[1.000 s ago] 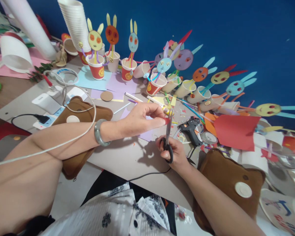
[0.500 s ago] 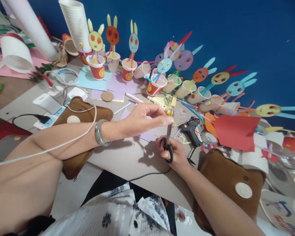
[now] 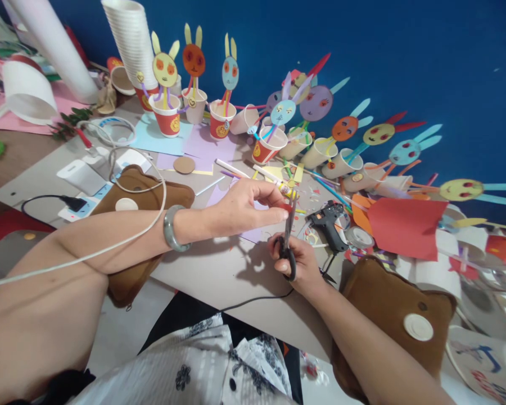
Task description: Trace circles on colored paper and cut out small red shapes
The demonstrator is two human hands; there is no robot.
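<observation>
My right hand (image 3: 301, 263) grips a pair of scissors (image 3: 289, 239) by the dark handles, its blades pointing up. Close beside the blades, my left hand (image 3: 253, 203) pinches a small red piece of paper (image 3: 285, 208) between thumb and fingers; most of it is hidden. A yellow glue stick (image 3: 285, 190) lies just behind the left fingertips. Right of the scissors is a black glue gun (image 3: 329, 224), its cord running across the table.
Paper cups with rabbit-faced figures (image 3: 264, 147) line the blue wall. A red paper sheet (image 3: 407, 225) lies at right. Brown pouches (image 3: 388, 315) flank the work area. A white cable (image 3: 88, 257) crosses my left arm. A power strip (image 3: 82, 205) sits at left.
My left hand has shifted slightly left, away from the blades, and the small red paper now shows at its fingertips. The scissor blades appear a little more spread. My right hand stays in place.
</observation>
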